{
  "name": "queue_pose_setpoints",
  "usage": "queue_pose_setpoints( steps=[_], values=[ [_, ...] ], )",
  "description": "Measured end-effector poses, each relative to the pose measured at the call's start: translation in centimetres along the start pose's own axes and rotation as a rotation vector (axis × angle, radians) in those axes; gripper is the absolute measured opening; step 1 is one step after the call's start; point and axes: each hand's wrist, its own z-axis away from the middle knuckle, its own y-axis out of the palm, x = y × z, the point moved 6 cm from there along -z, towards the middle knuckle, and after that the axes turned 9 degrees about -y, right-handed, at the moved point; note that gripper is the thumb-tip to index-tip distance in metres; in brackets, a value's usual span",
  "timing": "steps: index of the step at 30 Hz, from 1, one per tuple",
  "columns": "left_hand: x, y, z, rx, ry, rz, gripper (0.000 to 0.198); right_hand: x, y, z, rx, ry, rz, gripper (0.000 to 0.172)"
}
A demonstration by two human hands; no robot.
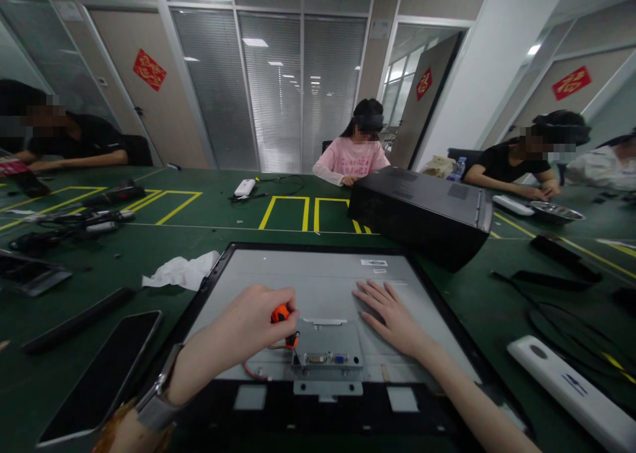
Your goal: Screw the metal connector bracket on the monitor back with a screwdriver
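An opened monitor panel lies flat before me, its grey metal back facing up inside a black frame. At its near middle sits a metal bracket box with a white and a blue video port. My left hand is closed round the orange and black handle of a screwdriver, held over the left side of the box; its tip is hard to make out. A red wire runs beside it. Spread flat, my right hand rests on the panel's back, right of the box.
A phone and a dark strip lie left, near a crumpled tissue. Beyond the panel stands a large black casing. A white device and black cables lie right. Several people sit around the green table.
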Motion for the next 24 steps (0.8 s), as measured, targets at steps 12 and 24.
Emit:
queue_pose_setpoints(
  steps=[12, 24],
  values=[
    [-0.15, 0.62, -0.27, 0.012, 0.018, -0.027, 0.025, 0.26, -0.28, -0.04, -0.006, -0.005, 0.011, 0.047],
    [-0.77, 0.70, 0.64, 0.122, 0.036, -0.050, 0.007, -0.02, 0.00, 0.09, -0.025, -0.020, 0.014, 0.048]
  ],
)
